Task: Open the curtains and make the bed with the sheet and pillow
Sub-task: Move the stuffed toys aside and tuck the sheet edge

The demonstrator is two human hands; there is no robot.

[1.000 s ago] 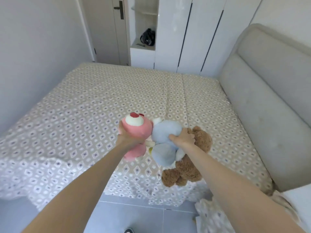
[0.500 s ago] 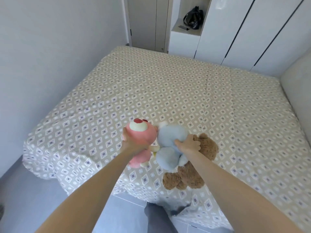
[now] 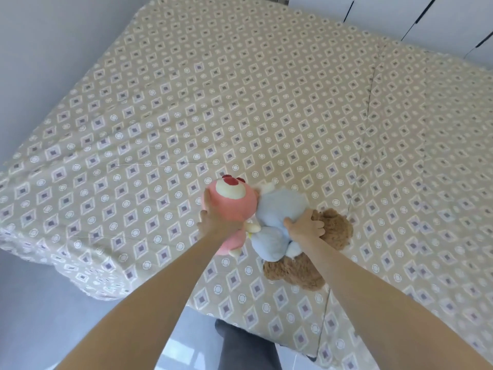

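Note:
A beige sheet [image 3: 240,102] with a diamond pattern lies spread flat over the whole bed. Above its near edge I hold three plush toys bunched together. My left hand [image 3: 216,222] grips the pink plush bear [image 3: 232,206] from the side. My right hand [image 3: 304,228] grips the light blue plush [image 3: 277,217] and the brown teddy bear [image 3: 320,252] that hangs behind and below it. No pillow and no curtain are in view.
A grey wall [image 3: 40,49] runs along the bed's left side. White wardrobe doors [image 3: 426,14] stand beyond the far right corner. Grey floor [image 3: 40,329] shows at the lower left, and my dark trouser leg [image 3: 245,345] stands against the bed's near edge.
The view has swung left and down, so the headboard, door and shelf have dropped out of sight. Both hands keep the same hold on the toys, now lower over the sheet.

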